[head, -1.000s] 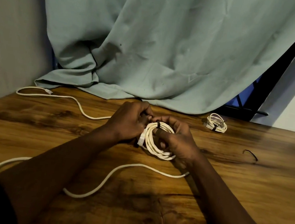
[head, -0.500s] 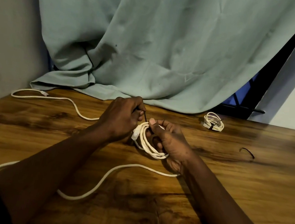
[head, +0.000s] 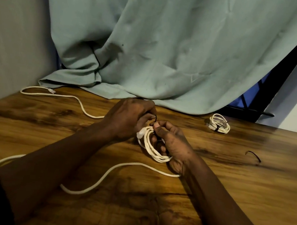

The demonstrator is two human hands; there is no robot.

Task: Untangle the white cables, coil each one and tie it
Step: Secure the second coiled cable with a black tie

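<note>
A coiled white cable (head: 155, 151) stands on edge at the middle of the wooden table (head: 228, 186). My right hand (head: 173, 143) grips the coil from the right, thumb and forefinger pinching a thin black tie (head: 155, 119) at its top. My left hand (head: 128, 119) pinches the other end of that tie just above the coil, beside the cable's white plug. A second white cable (head: 99, 179) lies loose, snaking from the back left corner under my forearms to my right wrist. A tied white coil (head: 219, 123) rests at the back right.
A spare black tie (head: 254, 155) lies on the table to the right. A pale green curtain (head: 169, 50) hangs behind and drapes onto the table's back edge. A grey wall closes the left side. A dark window frame shows at the back right.
My hands have shifted from covering the coil to pinching the black tie's ends above it. The coil has tipped more upright.
</note>
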